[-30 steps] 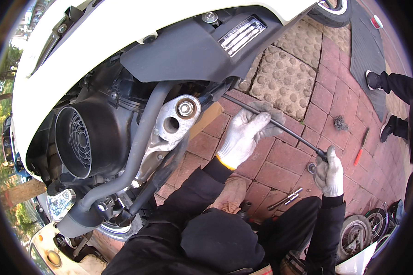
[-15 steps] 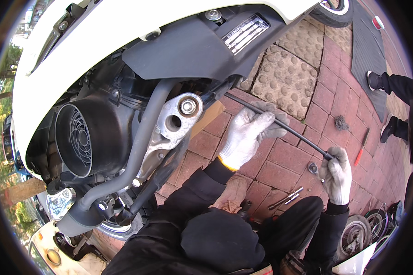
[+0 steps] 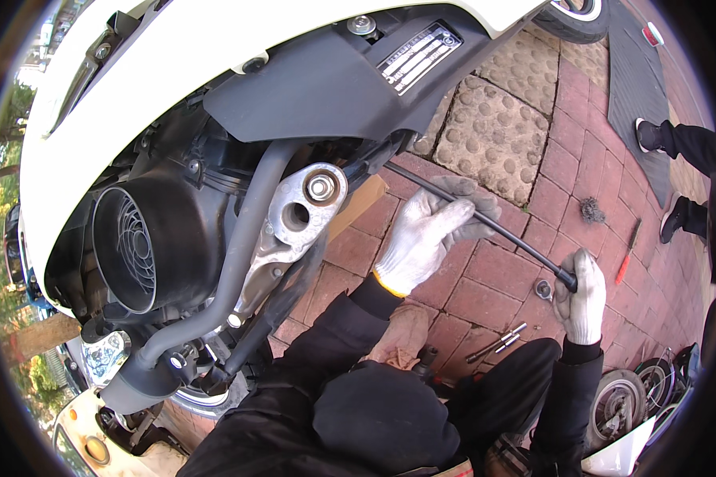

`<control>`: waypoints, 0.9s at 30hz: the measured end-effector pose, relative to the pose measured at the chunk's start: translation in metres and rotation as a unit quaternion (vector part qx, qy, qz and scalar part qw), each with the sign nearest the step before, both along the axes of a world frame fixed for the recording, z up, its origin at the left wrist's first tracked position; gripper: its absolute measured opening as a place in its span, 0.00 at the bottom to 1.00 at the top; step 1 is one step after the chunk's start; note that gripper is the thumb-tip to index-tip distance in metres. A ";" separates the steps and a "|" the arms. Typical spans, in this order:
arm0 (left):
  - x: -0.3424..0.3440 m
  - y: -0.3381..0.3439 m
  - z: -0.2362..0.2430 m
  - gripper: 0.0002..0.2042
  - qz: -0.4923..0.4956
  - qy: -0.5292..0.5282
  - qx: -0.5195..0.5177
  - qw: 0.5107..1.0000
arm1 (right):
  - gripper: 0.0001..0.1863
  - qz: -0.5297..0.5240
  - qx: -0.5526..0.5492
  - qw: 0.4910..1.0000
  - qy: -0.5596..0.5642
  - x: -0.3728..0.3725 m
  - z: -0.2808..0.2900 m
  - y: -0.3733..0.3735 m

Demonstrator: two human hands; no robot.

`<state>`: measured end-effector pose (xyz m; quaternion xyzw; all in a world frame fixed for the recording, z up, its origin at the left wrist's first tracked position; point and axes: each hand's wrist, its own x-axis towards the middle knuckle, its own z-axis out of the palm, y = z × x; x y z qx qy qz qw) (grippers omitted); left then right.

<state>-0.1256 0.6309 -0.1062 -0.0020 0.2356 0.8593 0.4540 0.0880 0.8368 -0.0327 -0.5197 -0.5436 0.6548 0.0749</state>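
Beside a white scooter, a gloved left hand closed around a black rod slanting rightward from the scooter, and the right hand, farther out, gripped its outer end.

A long, slim, straight dark rod, faintly shiny, thicker toward its blunt black near end. It slants across the scene right of centre, from far left to near right, with its middle partly covered.
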 end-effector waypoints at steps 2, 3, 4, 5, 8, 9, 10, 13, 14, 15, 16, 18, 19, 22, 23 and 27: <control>0.000 0.002 0.000 0.09 0.010 0.003 -0.006 1.000 | 0.24 0.036 0.023 0.999 0.010 0.009 0.000 0.005; 0.001 0.002 0.000 0.09 0.014 0.000 -0.014 1.000 | 0.26 0.061 0.087 0.994 0.025 0.014 -0.002 0.006; 0.001 0.003 0.001 0.09 0.017 -0.001 -0.018 1.000 | 0.28 0.093 0.123 0.986 0.058 0.019 -0.003 0.007; 0.001 0.004 0.000 0.09 0.020 0.001 -0.022 1.000 | 0.29 0.126 0.131 0.980 0.087 0.023 -0.004 0.007; 0.001 0.006 0.001 0.08 0.018 0.009 -0.032 0.999 | 0.29 0.076 0.017 0.993 0.090 0.027 -0.004 0.007; 0.001 0.006 0.001 0.08 0.022 0.012 -0.038 0.999 | 0.27 0.044 -0.032 0.997 0.057 0.025 -0.003 0.006; 0.002 0.006 0.001 0.08 0.016 0.009 -0.028 0.999 | 0.27 0.040 -0.089 0.995 0.025 0.021 -0.003 0.005; 0.004 0.007 0.000 0.07 0.015 -0.002 -0.009 1.000 | 0.26 -0.040 -0.115 0.992 -0.039 0.007 -0.003 -0.003; 0.005 0.007 -0.001 0.07 0.017 -0.003 -0.011 1.000 | 0.27 -0.010 0.010 1.000 0.024 0.004 -0.004 -0.005; 0.005 0.007 -0.001 0.07 0.019 -0.005 -0.021 1.000 | 0.27 0.000 0.142 0.987 0.078 0.000 -0.004 -0.006; 0.006 0.008 -0.002 0.08 0.023 0.000 -0.031 0.999 | 0.26 0.041 0.125 0.989 0.071 0.001 -0.002 -0.006; 0.007 0.009 -0.003 0.08 0.030 0.005 -0.068 0.997 | 0.25 0.028 0.033 0.995 0.091 0.003 0.001 -0.002; 0.007 0.009 -0.003 0.08 0.021 0.005 -0.048 0.999 | 0.24 0.039 -0.097 0.992 0.066 0.004 0.000 0.000; 0.008 0.010 -0.002 0.08 0.001 0.002 -0.012 1.000 | 0.26 0.046 -0.168 0.983 0.062 0.013 0.000 0.008; 0.008 0.010 -0.002 0.09 0.003 0.003 -0.016 1.000 | 0.26 0.048 -0.049 0.994 0.081 0.017 -0.003 0.004; 0.009 0.010 -0.002 0.09 0.004 0.000 -0.057 0.998 | 0.27 0.069 0.041 0.991 0.106 0.023 -0.004 0.005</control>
